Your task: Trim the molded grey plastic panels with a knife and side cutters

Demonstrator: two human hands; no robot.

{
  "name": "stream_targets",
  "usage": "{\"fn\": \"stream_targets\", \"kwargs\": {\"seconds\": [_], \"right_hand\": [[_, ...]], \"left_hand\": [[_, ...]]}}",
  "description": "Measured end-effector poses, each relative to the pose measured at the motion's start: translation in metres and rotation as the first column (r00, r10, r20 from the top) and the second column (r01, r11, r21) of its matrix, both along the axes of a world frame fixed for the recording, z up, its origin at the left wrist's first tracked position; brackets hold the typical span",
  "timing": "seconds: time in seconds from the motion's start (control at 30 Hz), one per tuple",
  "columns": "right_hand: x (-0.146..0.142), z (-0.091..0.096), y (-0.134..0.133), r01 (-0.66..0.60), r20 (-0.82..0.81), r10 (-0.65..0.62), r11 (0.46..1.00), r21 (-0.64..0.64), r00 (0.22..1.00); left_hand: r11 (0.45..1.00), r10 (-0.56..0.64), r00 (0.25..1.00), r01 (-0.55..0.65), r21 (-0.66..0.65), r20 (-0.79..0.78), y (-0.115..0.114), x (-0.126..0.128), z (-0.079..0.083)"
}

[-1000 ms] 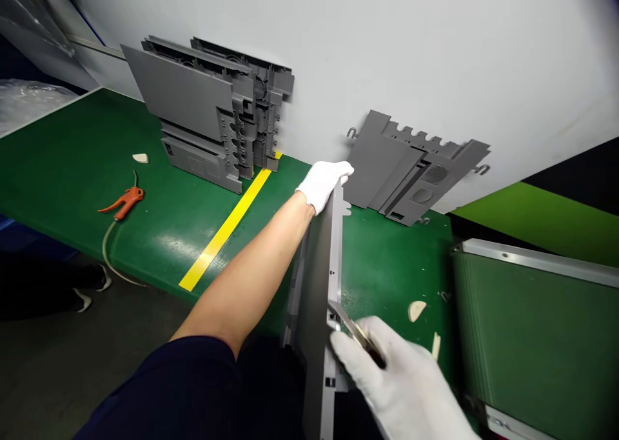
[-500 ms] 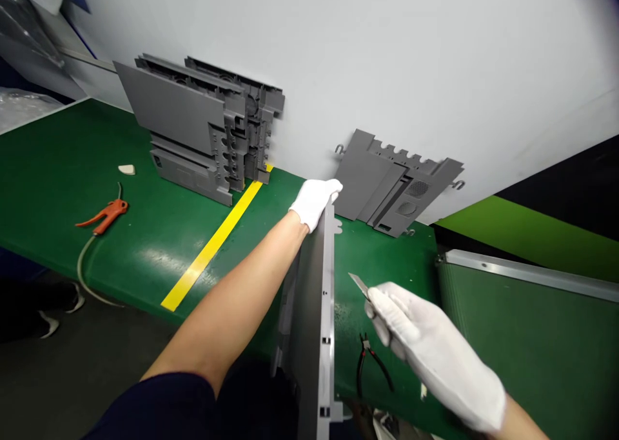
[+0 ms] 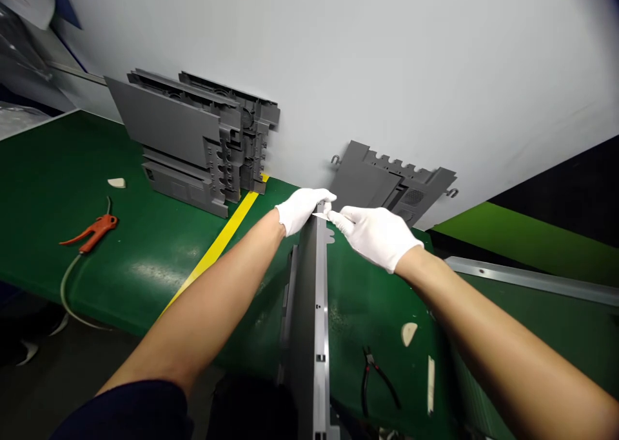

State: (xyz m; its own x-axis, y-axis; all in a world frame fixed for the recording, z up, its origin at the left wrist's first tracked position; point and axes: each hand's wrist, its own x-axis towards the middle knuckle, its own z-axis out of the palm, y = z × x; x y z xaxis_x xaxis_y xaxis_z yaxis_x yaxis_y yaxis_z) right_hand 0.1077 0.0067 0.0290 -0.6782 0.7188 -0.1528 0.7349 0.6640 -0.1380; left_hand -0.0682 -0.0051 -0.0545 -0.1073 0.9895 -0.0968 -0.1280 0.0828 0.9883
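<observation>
Grey plastic panel (image 3: 314,311) stands edge-up, far end gripped by left hand (image 3: 302,209).

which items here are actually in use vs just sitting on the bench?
In use:
- long grey plastic panel held on edge
- left hand in white glove, gripping its far end
- right hand in white glove, pinching a small thin blade at that end

Lying about:
- orange air gun
- black pliers
- stacked grey panels against wall
- cream wedge

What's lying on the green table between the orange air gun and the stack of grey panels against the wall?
In the head view, a small cream wedge-shaped piece lies between the orange air gun and the stack of grey panels; otherwise that stretch of green table is bare.
</observation>
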Motion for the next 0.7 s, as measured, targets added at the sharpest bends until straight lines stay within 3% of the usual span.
{"fn": "stream_targets", "kwargs": {"seconds": [0.07,0.23,0.7], "right_hand": [[-0.004,0.004,0.001,-0.012,0.064,0.008,0.998,0.054,0.998],[-0.006,0.008,0.001,-0.062,0.192,0.039,0.991,0.115,0.981],[0.0,0.009,-0.004,-0.122,0.252,0.069,0.972,0.2,0.965]], "left_hand": [[1.0,-0.012,0.998,0.013,-0.006,0.069,0.002,-0.002,0.0],[1.0,0.013,0.999,-0.012,-0.028,0.053,0.0,-0.001,0.006],[0.999,-0.015,0.995,0.02,-0.049,0.096,0.0,0.005,0.012]]}}
